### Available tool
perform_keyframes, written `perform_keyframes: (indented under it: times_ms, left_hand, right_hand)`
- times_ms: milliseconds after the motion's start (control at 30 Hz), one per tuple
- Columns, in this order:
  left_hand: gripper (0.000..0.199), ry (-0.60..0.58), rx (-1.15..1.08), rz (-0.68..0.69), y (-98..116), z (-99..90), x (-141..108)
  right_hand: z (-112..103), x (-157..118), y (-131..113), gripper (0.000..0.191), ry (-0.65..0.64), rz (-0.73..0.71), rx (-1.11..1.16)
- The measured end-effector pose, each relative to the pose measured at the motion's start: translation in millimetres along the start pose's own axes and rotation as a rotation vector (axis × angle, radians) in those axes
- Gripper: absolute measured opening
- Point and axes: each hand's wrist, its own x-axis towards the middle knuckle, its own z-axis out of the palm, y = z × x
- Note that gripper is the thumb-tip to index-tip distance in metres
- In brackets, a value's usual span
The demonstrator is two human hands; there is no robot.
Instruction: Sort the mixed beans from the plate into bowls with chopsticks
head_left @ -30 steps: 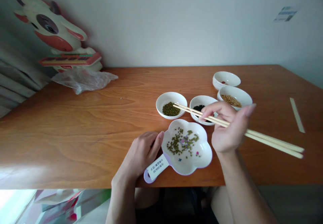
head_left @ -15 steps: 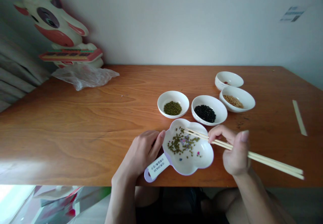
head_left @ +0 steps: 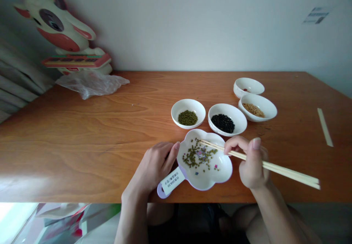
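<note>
My right hand point(head_left: 251, 161) grips a pair of wooden chopsticks point(head_left: 286, 170), their tips close together among the mung beans at the upper left of a flower-shaped dish. Whether a bean is between the tips is too small to tell. The white dish point(head_left: 221, 167) has a purple rim, a cartoon print inside and a labelled handle point(head_left: 172, 181). Scattered mung beans point(head_left: 189, 159) lie in it. My left hand point(head_left: 161, 159) is closed at the dish's left edge, thumb on the rim; its other fingers are partly hidden.
Behind the dish stand white bowls of mung beans point(head_left: 187, 118), black beans point(head_left: 223, 123) and tan beans point(head_left: 253, 110). A further bowl point(head_left: 249, 86) has a few reddish pieces. A paper strip point(head_left: 325, 127) lies right; a plastic bag point(head_left: 93, 84) and cow toy point(head_left: 66, 27) sit back left.
My right hand has shifted slightly left, and the chopsticks' rear ends have swung left and up. The tips have moved a little left in the dish. My left hand stays put.
</note>
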Motion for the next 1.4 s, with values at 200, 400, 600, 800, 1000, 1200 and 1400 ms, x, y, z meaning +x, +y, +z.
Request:
perform_keyframes:
  times_ms: [200,400,600,800,1000,1200,1400]
  left_hand:
    - [0.049,0.012,-0.001,0.005,1.3,0.2,0.2]
    - [0.050,0.022,0.006,0.018,1.4,0.3,-0.1]
    - [0.049,0.027,-0.014,0.023,1.1,1.1,0.4]
    - [0.048,-0.002,-0.038,0.016,1.0,-0.1,0.3]
    - [0.049,0.001,-0.030,0.022,0.7,0.0,0.9]
    - [0.049,0.014,-0.017,0.036,0.8,0.8,1.2]
    - [0.050,0.019,-0.015,0.037,1.1,1.2,1.0]
  right_hand:
    - [2.4,0.7,-1.9,0.074,0.029,-0.032,-0.002]
    - [0.6,1.3,-2.3,0.081,0.097,-0.043,0.018]
    - [0.1,10.7,-2.1,0.085,0.192,-0.020,0.124]
    - [4.3,18.2,-8.4,0.085,0.002,0.008,0.093]
    - [2.2,12.2,-2.9,0.081,-0.101,-0.030,0.006]
    - [-4.1,8.1,2.9,0.079,-0.092,-0.052,-0.015]
    - [-11.3,8.3,5.6,0.079,-0.116,-0.061,-0.010]
